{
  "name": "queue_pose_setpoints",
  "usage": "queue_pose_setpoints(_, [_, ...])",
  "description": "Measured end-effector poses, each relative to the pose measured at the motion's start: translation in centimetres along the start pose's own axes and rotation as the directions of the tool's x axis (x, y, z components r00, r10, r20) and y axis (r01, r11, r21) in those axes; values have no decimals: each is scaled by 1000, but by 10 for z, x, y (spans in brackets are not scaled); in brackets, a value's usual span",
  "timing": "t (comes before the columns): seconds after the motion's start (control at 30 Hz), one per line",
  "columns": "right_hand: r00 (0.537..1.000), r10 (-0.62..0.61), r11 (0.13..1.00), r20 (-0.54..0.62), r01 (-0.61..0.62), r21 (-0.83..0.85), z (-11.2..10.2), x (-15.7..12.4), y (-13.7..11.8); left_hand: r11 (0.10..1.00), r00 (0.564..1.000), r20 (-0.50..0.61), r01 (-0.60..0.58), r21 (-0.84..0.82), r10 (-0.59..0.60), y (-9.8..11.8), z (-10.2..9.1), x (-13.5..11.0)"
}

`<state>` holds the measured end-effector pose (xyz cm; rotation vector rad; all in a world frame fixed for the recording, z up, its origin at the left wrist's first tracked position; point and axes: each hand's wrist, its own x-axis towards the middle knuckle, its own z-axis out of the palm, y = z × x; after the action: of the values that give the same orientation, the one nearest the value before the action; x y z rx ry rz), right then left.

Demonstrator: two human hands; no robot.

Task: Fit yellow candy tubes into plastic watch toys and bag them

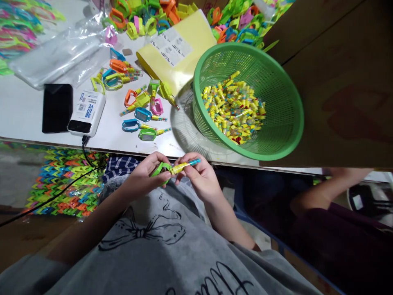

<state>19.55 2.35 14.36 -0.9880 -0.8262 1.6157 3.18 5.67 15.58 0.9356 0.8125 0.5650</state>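
Note:
My left hand (150, 174) is closed around a green plastic toy watch (160, 168) in front of the table edge. Between the fingers of my right hand (199, 176) is a slim candy tube (179, 167) with a yellow wrapper and a blue end. The tube's near end meets the toy watch; my fingers partly hide the join. Just beyond my hands, toy watches with candy tubes attached lie on the table, among them a green one (147, 134) and a blue one (143, 114). A green mesh basket (284, 106) holds many yellow candy tubes (233, 108).
A black phone (57, 108) and a white power bank (89, 110) with a cable lie at left. Behind are clear plastic bags (58, 57), a yellow folder (196, 37) and heaped toy watches (236, 20). Cardboard (344, 82) stands at right, near another person's arm (325, 190).

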Motion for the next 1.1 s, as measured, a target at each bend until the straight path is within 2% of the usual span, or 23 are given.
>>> queue_pose_setpoints(0.2, [997, 70, 997, 11, -70, -28, 2, 4, -5, 999, 999, -38, -31, 35, 32, 2, 0, -2])
queue_pose_setpoints(0.4, [997, 57, 997, -43, -59, -51, 9, 4, -7, 982, 985, -78, -145, 122, 155, 3, 1, -6])
queue_pose_setpoints(0.53, [997, 41, 997, -68, -46, -64, 13, 5, -8, 942, 970, -124, -164, 292, 207, 3, -1, -8])
queue_pose_setpoints(0.67, [993, -24, 989, -119, 6, -149, 17, 5, -9, 860, 950, -127, -195, 472, 285, 6, -2, -10])
queue_pose_setpoints(0.8, [974, -106, 970, -199, 58, -235, 24, 2, -8, 826, 937, -134, -210, 523, 323, 8, 1, -11])
queue_pose_setpoints(0.9, [945, -193, 956, -263, 121, -268, 31, -2, -6, 786, 910, -159, -230, 574, 382, 8, 4, -10])
queue_pose_setpoints(1.1, [914, -327, 927, -240, 261, -269, 36, -2, 1, 680, 843, -143, -305, 667, 518, 8, 6, -10])
